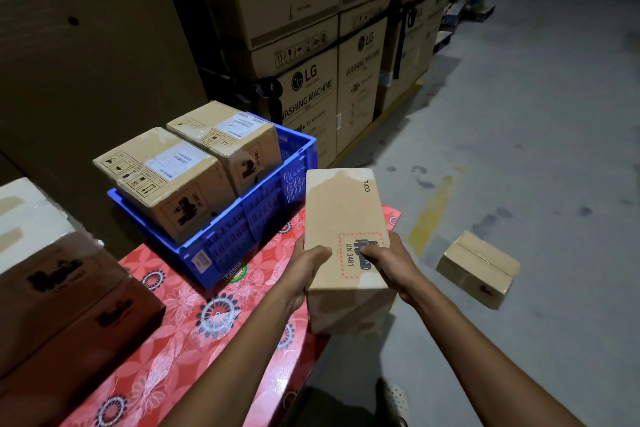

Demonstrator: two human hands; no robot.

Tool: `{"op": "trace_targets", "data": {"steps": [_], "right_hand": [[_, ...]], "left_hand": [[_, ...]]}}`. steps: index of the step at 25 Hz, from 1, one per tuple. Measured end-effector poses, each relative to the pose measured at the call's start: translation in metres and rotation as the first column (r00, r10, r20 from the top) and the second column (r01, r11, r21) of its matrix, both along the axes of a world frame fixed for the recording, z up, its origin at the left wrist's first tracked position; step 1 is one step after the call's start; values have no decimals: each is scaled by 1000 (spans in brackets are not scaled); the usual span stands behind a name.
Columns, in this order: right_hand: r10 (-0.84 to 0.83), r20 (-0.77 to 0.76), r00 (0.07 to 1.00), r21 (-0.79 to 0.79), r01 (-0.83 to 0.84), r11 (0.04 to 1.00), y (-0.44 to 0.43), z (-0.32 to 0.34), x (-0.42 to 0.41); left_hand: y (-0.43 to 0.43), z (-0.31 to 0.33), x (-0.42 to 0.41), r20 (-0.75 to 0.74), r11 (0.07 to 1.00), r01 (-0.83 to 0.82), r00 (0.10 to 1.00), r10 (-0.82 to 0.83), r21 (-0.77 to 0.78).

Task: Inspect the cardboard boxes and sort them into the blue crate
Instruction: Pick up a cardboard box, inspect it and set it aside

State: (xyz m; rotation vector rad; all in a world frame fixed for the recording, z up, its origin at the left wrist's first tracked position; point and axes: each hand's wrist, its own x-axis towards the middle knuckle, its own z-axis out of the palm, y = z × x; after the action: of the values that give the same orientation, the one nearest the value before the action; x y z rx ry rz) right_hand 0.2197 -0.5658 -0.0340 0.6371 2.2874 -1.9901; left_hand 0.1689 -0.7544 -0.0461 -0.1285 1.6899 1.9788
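Cardboard box (343, 218) marked UN 3481 is held in the air over the right edge of the red flowered table (194, 305), just right of the blue crate (242, 229). The left hand (310, 265) grips its near left edge and the right hand (388, 262) its near right edge, with both thumbs curled onto the top face. Two labelled boxes (162, 177) stand side by side in the crate, and a smaller carton (478, 267) lies on the concrete floor at the right.

held box (343, 218) says "UN 3481", big stacked cartons (308, 90) read "LG WASHING MACHINE", blue crate (242, 229) sticker says "Patelsa".
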Motion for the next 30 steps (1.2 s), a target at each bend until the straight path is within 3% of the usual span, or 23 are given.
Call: {"op": "trace_targets", "data": {"steps": [4,11,16,19,23,28,30], "right_hand": [[-1,33,999,32,-1,999,7,-20,-10],[-29,68,997,-133,38,990,6,-8,-39],[-120,132,984,-225,148,963,22,19,-92],[-93,173,981,-165,122,979,31,24,-120],[-69,156,985,69,59,996,30,9,-131],[-88,123,988,42,83,996,28,-2,-137],[-89,108,990,16,88,996,30,-2,-137]], "left_hand": [[1,-9,-7,-47,998,15,999,-17,-55],[-1,7,-23,-100,974,106,987,-128,-199],[32,44,-63,-28,995,-49,999,46,-89],[45,41,-98,27,993,-91,995,93,-78],[49,18,-127,-35,961,-56,998,48,-273],[53,10,-139,-130,922,-110,989,65,-372],[55,24,-130,-88,953,-95,993,72,-287]]}}
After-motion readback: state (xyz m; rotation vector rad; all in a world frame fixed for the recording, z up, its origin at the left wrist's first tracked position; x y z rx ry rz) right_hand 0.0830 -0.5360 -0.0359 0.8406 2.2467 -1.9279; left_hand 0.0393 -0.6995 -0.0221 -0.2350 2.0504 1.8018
